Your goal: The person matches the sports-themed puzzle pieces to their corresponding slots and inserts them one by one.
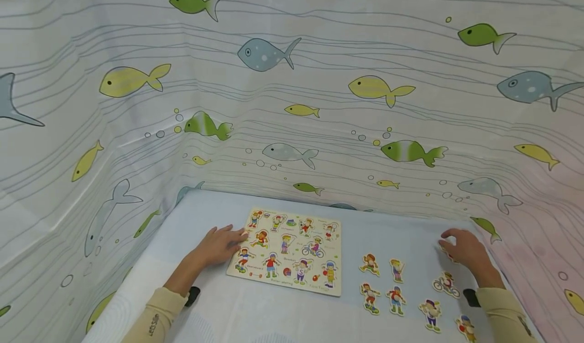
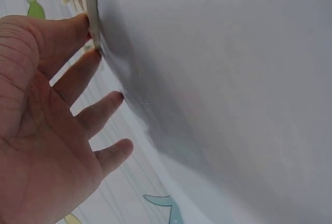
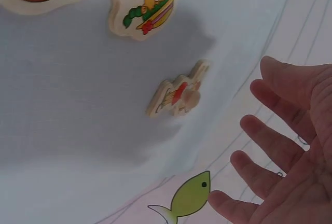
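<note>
A puzzle board (image 1: pixel 294 254) printed with sports figures lies flat on the table. My left hand (image 1: pixel 222 245) is at its left side; in the left wrist view the thumb and index fingertips (image 2: pixel 92 54) touch the board's edge (image 2: pixel 91 6), the other fingers spread apart. Over at the right, my right hand (image 1: pixel 463 254) hovers with loosely bent fingers and holds nothing. Close by it lies a small figure piece with a knob (image 3: pixel 181 92), partly hidden by the hand in the head view. Just nearer is the cyclist piece (image 1: pixel 446 284).
Loose pieces lie right of the board: a running figure (image 1: pixel 369 265), a baseball figure (image 1: pixel 397 270), a skateboarder (image 1: pixel 369 298), a roller skater (image 1: pixel 396 301), a purple-capped figure (image 1: pixel 430 315) and a table-tennis figure (image 1: pixel 466 328). A fish-print curtain (image 1: pixel 319 130) surrounds the table.
</note>
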`<control>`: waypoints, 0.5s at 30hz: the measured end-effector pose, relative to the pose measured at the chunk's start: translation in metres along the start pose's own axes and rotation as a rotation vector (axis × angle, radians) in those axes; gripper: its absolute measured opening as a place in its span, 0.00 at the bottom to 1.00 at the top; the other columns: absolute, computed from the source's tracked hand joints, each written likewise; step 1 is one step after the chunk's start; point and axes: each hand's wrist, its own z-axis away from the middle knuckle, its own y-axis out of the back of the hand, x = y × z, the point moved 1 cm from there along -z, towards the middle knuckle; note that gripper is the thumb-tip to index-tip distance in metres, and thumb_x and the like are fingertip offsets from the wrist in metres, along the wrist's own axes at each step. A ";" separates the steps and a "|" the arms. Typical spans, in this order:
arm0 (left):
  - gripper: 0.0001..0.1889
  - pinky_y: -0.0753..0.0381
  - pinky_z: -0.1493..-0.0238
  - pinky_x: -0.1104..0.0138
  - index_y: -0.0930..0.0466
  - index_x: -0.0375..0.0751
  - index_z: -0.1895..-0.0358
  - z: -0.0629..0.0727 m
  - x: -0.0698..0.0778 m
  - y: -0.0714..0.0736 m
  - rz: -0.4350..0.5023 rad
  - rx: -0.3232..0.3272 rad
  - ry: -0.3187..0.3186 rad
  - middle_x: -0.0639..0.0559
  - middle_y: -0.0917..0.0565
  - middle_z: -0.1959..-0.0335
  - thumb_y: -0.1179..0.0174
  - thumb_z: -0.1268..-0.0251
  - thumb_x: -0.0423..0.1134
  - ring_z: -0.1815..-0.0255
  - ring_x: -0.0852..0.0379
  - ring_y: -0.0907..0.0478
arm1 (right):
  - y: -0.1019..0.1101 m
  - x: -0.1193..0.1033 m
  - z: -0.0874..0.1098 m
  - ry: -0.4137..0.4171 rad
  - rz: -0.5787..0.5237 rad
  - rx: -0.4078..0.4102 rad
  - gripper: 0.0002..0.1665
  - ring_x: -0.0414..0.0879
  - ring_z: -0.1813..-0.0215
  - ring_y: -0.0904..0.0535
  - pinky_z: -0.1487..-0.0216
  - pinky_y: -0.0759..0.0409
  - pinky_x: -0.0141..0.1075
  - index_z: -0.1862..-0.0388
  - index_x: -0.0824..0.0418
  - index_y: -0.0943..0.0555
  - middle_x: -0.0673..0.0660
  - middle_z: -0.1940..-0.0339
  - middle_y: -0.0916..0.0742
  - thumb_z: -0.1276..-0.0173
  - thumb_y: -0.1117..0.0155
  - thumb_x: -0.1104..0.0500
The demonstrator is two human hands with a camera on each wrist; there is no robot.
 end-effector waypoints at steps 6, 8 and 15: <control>0.21 0.47 0.36 0.30 0.22 0.43 0.36 0.001 0.001 0.002 -0.003 0.000 -0.001 0.45 0.25 0.33 0.40 0.32 0.38 0.30 0.32 0.36 | -0.003 0.009 -0.002 -0.025 -0.006 -0.040 0.22 0.55 0.64 0.25 0.65 0.27 0.52 0.49 0.72 0.22 0.58 0.70 0.18 0.32 0.35 0.55; 0.21 0.47 0.37 0.29 0.22 0.43 0.36 0.001 0.001 0.002 -0.006 0.001 -0.005 0.45 0.25 0.33 0.40 0.32 0.38 0.31 0.32 0.36 | -0.005 0.013 -0.003 -0.028 -0.001 -0.040 0.21 0.54 0.66 0.25 0.67 0.27 0.50 0.49 0.71 0.22 0.59 0.69 0.18 0.32 0.35 0.55; 0.21 0.45 0.37 0.30 0.22 0.44 0.36 0.000 -0.002 -0.001 -0.021 0.005 -0.014 0.46 0.25 0.34 0.40 0.31 0.39 0.31 0.32 0.36 | -0.012 0.021 -0.004 -0.060 -0.006 -0.042 0.21 0.58 0.62 0.25 0.67 0.26 0.50 0.49 0.72 0.22 0.67 0.63 0.17 0.32 0.35 0.56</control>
